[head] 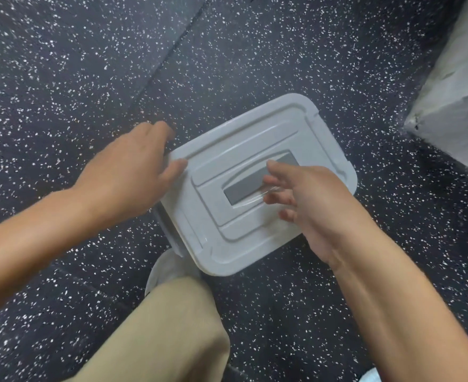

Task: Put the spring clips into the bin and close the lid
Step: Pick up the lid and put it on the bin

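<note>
A pale grey plastic bin stands on the dark speckled floor with its lid lying flat on top, covering it fully. The lid has a clear recessed handle over a dark grey slot in the middle. My left hand grips the lid's left edge, thumb on top and fingers curled down the far side. My right hand hovers over the lid's right half, fingers spread and fingertips touching the handle. No spring clips are visible; the bin's inside is hidden by the lid.
Black rubber floor with white flecks surrounds the bin. A grey concrete block sits at the right. My knee in tan trousers and a white shoe are just in front of the bin.
</note>
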